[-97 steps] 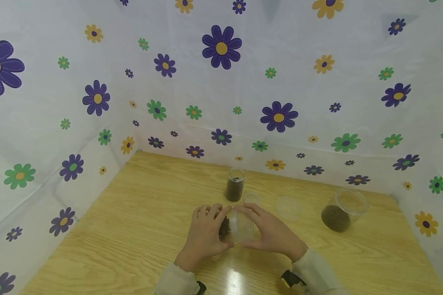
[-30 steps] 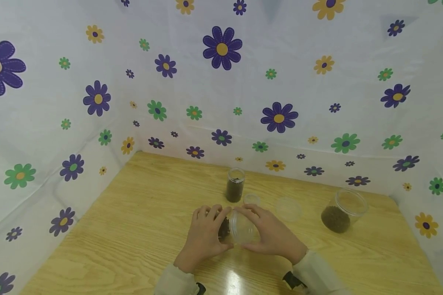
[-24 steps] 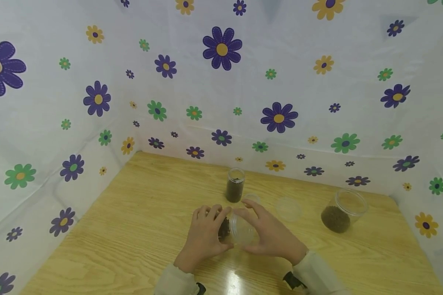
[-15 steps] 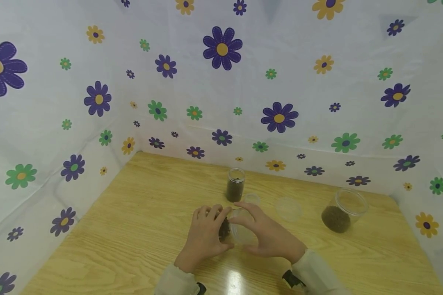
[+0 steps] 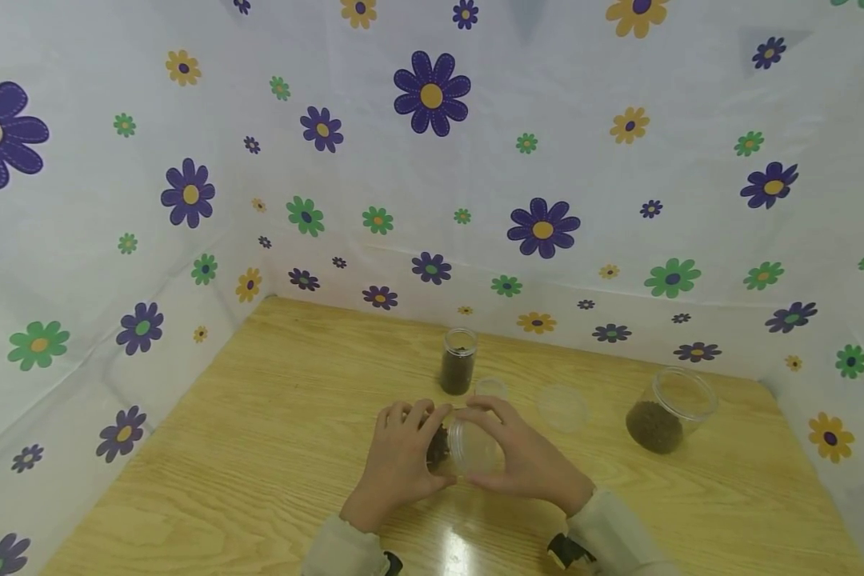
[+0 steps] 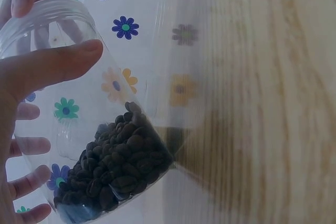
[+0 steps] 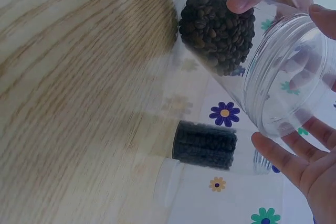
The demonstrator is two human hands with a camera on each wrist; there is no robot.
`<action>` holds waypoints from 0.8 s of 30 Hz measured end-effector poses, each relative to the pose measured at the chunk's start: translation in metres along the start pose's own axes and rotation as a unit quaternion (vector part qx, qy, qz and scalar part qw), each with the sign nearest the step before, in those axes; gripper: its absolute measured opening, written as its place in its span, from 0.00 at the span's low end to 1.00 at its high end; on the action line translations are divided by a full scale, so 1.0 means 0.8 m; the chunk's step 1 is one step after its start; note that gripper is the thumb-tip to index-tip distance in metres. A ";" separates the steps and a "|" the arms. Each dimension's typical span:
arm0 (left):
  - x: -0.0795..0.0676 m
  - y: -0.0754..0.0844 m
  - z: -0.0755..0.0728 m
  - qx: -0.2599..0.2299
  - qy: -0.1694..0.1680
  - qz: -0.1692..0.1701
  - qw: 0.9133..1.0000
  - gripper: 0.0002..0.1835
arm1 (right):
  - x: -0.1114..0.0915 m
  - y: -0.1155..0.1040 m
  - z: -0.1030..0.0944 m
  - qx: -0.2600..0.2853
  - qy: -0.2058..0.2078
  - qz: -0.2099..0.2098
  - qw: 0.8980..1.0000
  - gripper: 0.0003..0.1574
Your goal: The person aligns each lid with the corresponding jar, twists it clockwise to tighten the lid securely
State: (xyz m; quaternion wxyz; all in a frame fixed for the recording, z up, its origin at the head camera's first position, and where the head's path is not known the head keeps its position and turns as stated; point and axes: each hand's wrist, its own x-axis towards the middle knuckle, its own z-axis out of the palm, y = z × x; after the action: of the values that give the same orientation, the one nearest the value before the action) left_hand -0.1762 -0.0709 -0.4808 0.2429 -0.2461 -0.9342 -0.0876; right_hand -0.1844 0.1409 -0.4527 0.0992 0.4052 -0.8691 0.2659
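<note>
In the head view my left hand (image 5: 403,456) grips a clear jar (image 6: 79,114) around its body. The jar leans over, its mouth toward my right hand (image 5: 529,456). Dark coffee beans (image 7: 218,30) are heaped at its bottom. On the jar's mouth sits a clear, ridged lid (image 7: 294,77), and the fingers and thumb of my right hand curl round its edge. In the left wrist view the jar's lower edge is right at the wooden table. Part of the jar is hidden behind my left hand in the head view.
A narrow uncovered jar (image 5: 458,364) of dark contents stands behind my hands, a small clear lid (image 5: 491,389) beside it. Farther right lie a larger clear lid (image 5: 563,408) and a wide uncovered jar (image 5: 655,424) with dark contents. Flowered cloth (image 5: 374,168) walls the table (image 5: 274,416).
My right hand's fingers loosened and spread off the lid's edge, shifted around it, and now close on it again. My left hand and the jar have stayed put.
</note>
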 end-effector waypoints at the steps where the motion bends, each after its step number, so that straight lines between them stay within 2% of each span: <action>1: 0.000 0.000 0.000 0.000 0.001 0.000 1.000 0.53 | 0.000 0.000 0.000 0.001 -0.002 0.009 1.000 0.46; 9: -0.001 -0.002 0.000 0.003 0.011 0.005 1.000 0.53 | 0.003 -0.012 -0.003 0.021 -0.010 0.070 0.997 0.46; 13: -0.002 -0.002 0.000 0.003 0.011 0.003 1.000 0.53 | 0.004 -0.017 -0.003 0.041 -0.010 0.087 0.995 0.46; 17: -0.003 -0.003 0.000 0.003 0.011 0.002 1.000 0.53 | 0.004 -0.019 -0.004 0.064 -0.017 0.101 0.993 0.51; 20: -0.003 -0.003 0.000 0.003 0.009 0.001 1.000 0.53 | 0.003 -0.018 -0.005 0.058 -0.023 0.100 0.993 0.53; 24: -0.003 -0.003 -0.001 0.001 0.001 -0.001 1.000 0.52 | 0.002 -0.013 -0.007 0.036 -0.030 0.062 0.997 0.54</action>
State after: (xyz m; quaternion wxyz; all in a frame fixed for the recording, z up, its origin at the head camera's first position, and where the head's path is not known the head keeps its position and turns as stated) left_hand -0.1750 -0.0742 -0.4817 0.2442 -0.2445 -0.9343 -0.0876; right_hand -0.1775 0.1372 -0.4436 0.0419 0.3614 -0.8850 0.2904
